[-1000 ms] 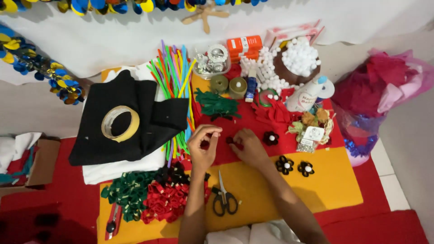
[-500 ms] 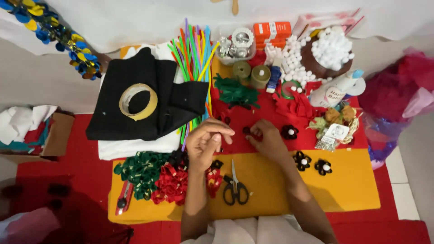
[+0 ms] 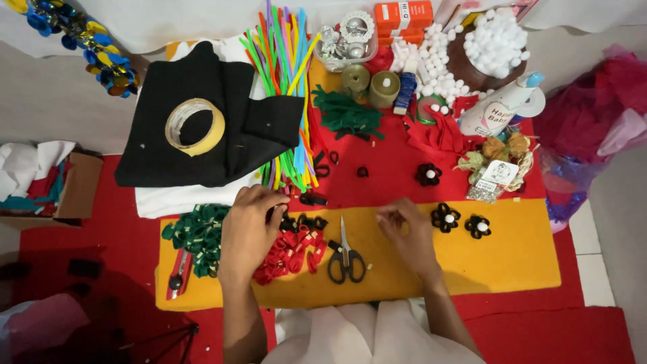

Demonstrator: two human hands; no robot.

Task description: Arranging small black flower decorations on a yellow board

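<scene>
My two hands were close together up on the red cloth; now they are apart, down on the yellow felt sheet (image 3: pixel 512 263). On the left lies a heap of green felt loops (image 3: pixel 195 236). My left hand (image 3: pixel 248 232) curls its fingers into the pile of red and black felt loops (image 3: pixel 293 246); I cannot tell if it pinches one. Black-handled scissors (image 3: pixel 346 256) lie in the middle. My right hand (image 3: pixel 408 232) is half closed, maybe holding something tiny. Two finished black felt flowers with white centres (image 3: pixel 461 221) sit beside it. Many loops are left.

Yellow felt sheet (image 3: pixel 512 263); black-handled scissors (image 3: pixel 346 259); red loops (image 3: pixel 290 253).
</scene>
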